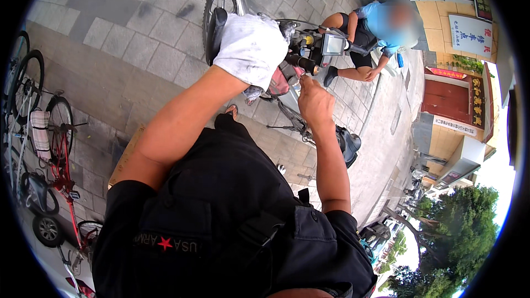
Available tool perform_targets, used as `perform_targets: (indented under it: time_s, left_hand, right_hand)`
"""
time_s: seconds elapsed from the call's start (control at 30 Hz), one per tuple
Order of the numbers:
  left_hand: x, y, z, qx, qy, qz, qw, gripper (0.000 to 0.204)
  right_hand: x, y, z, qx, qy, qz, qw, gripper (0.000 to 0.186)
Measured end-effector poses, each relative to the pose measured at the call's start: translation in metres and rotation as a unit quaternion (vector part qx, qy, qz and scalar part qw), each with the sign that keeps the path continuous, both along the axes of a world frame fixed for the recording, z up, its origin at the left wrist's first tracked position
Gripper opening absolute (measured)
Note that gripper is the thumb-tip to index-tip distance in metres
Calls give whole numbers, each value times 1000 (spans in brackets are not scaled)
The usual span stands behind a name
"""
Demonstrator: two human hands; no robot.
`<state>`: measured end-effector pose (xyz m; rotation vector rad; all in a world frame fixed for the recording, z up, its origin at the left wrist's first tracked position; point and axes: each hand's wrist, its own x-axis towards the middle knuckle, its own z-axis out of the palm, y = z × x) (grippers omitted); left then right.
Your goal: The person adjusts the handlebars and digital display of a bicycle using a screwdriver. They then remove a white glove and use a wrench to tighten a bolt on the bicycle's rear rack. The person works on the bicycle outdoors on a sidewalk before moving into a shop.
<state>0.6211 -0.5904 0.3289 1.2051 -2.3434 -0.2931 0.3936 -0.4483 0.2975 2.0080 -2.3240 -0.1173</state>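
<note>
My left hand (248, 47) is covered in loose white, dirty-smudged fabric, its fingers hidden, over the front end of a bicycle with a knobby front wheel (218, 0). To its right are a rectangular handlebar display (332, 44) and a black handlebar grip (295, 60). My right hand (313, 99) has its fingers closed just below the grip's end, on something too small to make out. A red part of the bicycle (279, 80) shows between my hands, and its black saddle (346, 146) is lower right.
A person (381, 30) in a blue top and black shorts sits just beyond the bicycle. Several bicycles (61, 132) stand along my left on the paved ground (127, 33). Shopfronts (441, 94), a pavement edge and a tree (458, 232) are at the right.
</note>
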Motion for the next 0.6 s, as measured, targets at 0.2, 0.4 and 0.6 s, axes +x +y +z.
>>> perform_targets:
  time_s: [0.2,0.4,0.6]
  left_hand:
    - [-1,-3,6,43,-17,2,999,30]
    - [2,-4,9,60,-20,-20,998,52]
    - [2,-4,7,69,-8,-34,997,59]
  right_hand:
    - [12,-16,24,89,27,-19,995,21]
    - [23,-46,37,180,95,-24,979,22]
    - [14,-57,40,242,164,40,956,24]
